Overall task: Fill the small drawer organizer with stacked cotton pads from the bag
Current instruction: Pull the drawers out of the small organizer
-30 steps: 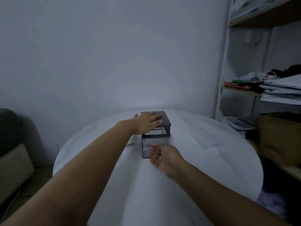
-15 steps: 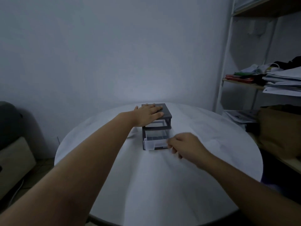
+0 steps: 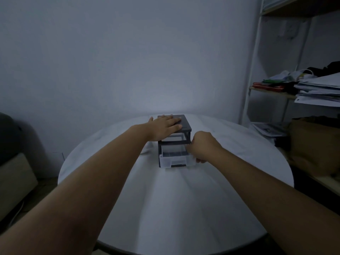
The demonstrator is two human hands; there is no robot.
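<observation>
A small dark grey drawer organizer [image 3: 185,124] stands on the round white table [image 3: 165,208]. Its clear lower drawer [image 3: 174,160] is pulled partly out toward me, and the upper slot looks hollow. My left hand [image 3: 163,126] lies flat on the organizer's top with fingers straight. My right hand [image 3: 202,146] has curled fingers that grip the drawer's right front corner. A pale shape [image 3: 147,149] sits on the table behind my left arm, mostly hidden. No cotton pads are visible.
A shelf unit [image 3: 257,85] stands to the right with piled papers [image 3: 320,89] and a brown paper bag [image 3: 312,144] lower down. A dark seat with a beige cushion [image 3: 14,181] is at the left. A plain wall is behind the table.
My right hand moved from the drawer's front to its right corner and took hold of it. The lower drawer now sticks out further. My left hand stayed on the top.
</observation>
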